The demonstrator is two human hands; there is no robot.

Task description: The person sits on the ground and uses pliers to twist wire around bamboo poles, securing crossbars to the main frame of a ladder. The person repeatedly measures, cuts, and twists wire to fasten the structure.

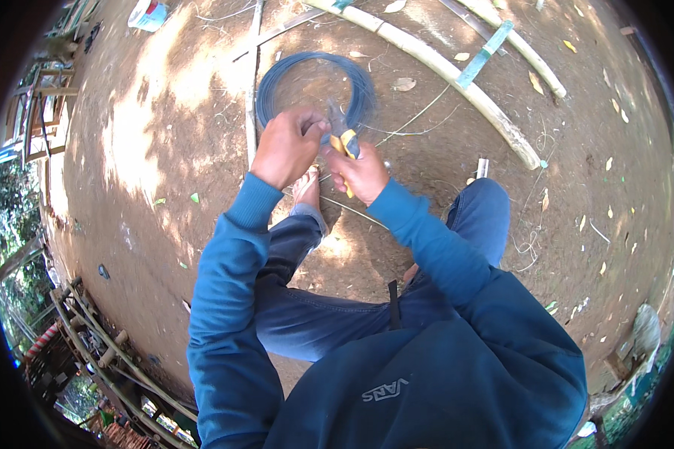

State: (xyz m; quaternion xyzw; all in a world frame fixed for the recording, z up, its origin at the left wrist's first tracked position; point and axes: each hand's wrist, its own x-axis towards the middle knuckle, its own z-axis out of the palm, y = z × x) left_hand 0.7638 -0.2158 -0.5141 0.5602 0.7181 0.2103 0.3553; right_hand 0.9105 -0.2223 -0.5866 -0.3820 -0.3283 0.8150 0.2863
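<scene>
My right hand [361, 173] is closed around a pair of pliers [348, 142] with yellow and dark handles. Their metal jaws point away from me, toward the coil. Just to their left, my left hand [288, 146] is closed in a pinch, its fingertips close to the pliers. Whatever it pinches is too small to make out. Beyond both hands a coil of thin blue wire [266, 93] lies on the ground, its near part partly hidden behind my hands and the pliers.
Pale bamboo poles [494, 120] lie at the far right, with a green crosspiece [485, 55] across them. A thin straight stick [251, 97] lies left of the coil. A white bucket [148, 15] stands far left. My bare foot [307, 188] rests below my hands.
</scene>
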